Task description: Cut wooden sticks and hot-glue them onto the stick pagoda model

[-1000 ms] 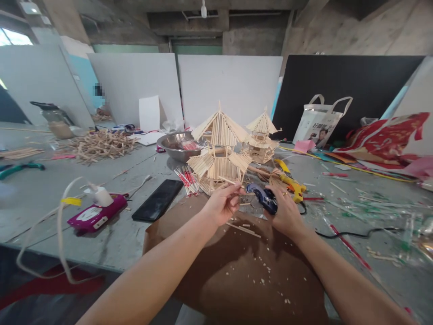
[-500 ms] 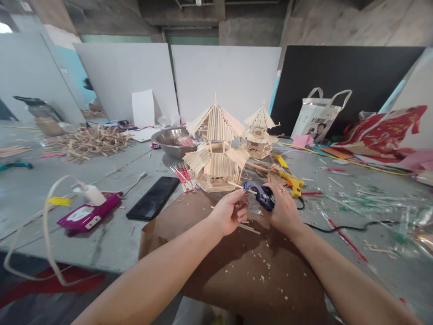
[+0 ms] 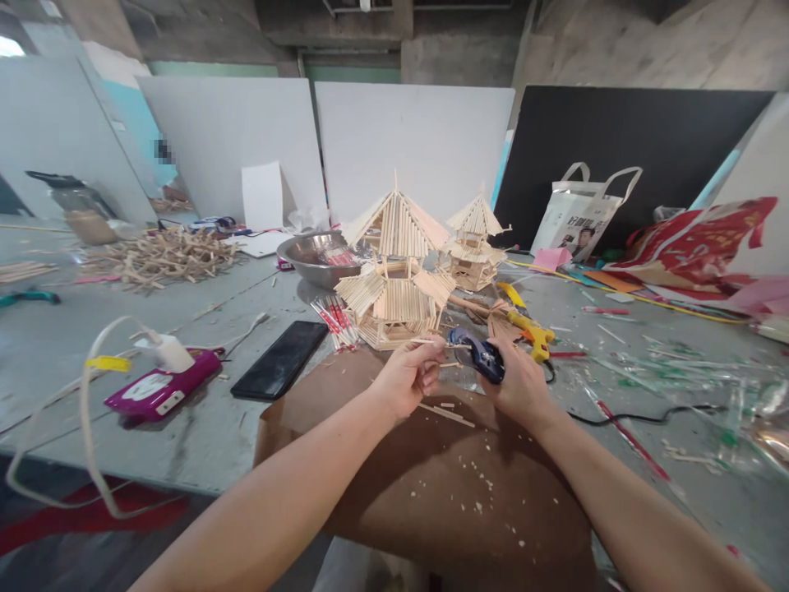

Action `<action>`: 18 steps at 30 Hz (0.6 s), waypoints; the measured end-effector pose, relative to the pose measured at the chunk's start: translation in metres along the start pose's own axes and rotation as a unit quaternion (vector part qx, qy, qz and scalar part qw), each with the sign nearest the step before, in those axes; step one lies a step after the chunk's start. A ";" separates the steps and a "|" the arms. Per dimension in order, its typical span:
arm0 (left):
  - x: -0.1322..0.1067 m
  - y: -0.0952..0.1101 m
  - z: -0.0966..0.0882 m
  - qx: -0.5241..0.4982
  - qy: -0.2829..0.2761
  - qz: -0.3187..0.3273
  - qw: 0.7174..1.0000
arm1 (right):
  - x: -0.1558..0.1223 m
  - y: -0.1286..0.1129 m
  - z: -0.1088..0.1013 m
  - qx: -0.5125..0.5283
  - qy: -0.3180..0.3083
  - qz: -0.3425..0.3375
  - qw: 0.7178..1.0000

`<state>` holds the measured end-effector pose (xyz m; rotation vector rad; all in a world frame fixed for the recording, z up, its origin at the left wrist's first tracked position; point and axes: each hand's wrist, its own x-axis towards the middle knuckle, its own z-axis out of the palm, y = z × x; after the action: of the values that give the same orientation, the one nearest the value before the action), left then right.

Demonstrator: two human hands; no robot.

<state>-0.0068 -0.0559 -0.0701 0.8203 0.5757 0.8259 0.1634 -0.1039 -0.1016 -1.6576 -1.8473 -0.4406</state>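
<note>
My left hand (image 3: 412, 376) is closed in a pinch on a thin wooden stick (image 3: 456, 346), whose right end points at the tool in my other hand. My right hand (image 3: 519, 380) is wrapped round a dark blue hand cutter (image 3: 486, 359) with its head toward the stick; whether the jaws touch the stick I cannot tell. Just behind both hands stands a pavilion model (image 3: 398, 288) made of wooden sticks. Beneath them, a brown sheet (image 3: 456, 477) carries loose cut sticks (image 3: 447, 413) and pale chips.
A smaller stick pavilion (image 3: 473, 251) stands behind. Right of my hands lies a yellow glue gun (image 3: 537, 335) with a black cord. To the left are a black phone (image 3: 280, 359), a purple power strip (image 3: 163, 385), a metal bowl (image 3: 302, 259) and a stick pile (image 3: 169, 259).
My left hand has shifted slightly left, and its pinch on the stick sits a little farther from the cutter. My right hand has barely moved.
</note>
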 end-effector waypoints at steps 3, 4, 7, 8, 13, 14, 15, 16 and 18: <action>0.001 0.009 -0.007 0.081 0.008 0.056 0.995 | 0.000 0.002 0.000 0.009 -0.004 0.004 1.000; 0.001 0.012 -0.009 0.124 0.011 0.077 0.989 | 0.000 0.003 0.000 0.014 -0.006 0.005 1.000; 0.001 0.018 -0.014 0.278 -0.005 0.153 0.948 | 0.001 0.005 -0.001 0.030 -0.012 0.015 0.999; 0.001 0.019 -0.015 0.329 -0.020 0.182 0.926 | 0.001 0.006 -0.001 0.034 -0.013 0.020 0.999; 0.004 0.013 -0.022 0.548 -0.071 0.293 0.780 | 0.002 0.004 -0.002 0.034 -0.030 0.024 0.999; 0.005 0.011 -0.024 0.581 -0.074 0.305 0.751 | 0.002 0.003 -0.002 0.033 -0.034 0.023 0.999; 0.007 0.010 -0.026 0.608 -0.078 0.314 0.725 | 0.002 0.002 -0.003 0.032 -0.039 0.024 0.998; 0.008 0.008 -0.027 0.628 -0.082 0.319 0.705 | 0.002 0.002 -0.003 0.032 -0.043 0.025 0.998; 0.010 0.007 -0.029 0.651 -0.090 0.320 0.682 | 0.002 0.001 -0.003 0.036 -0.051 0.027 0.998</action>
<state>-0.0248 -0.0335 -0.0822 2.5211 0.6700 0.8640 0.1652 -0.1039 -0.0988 -1.7052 -1.8641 -0.2692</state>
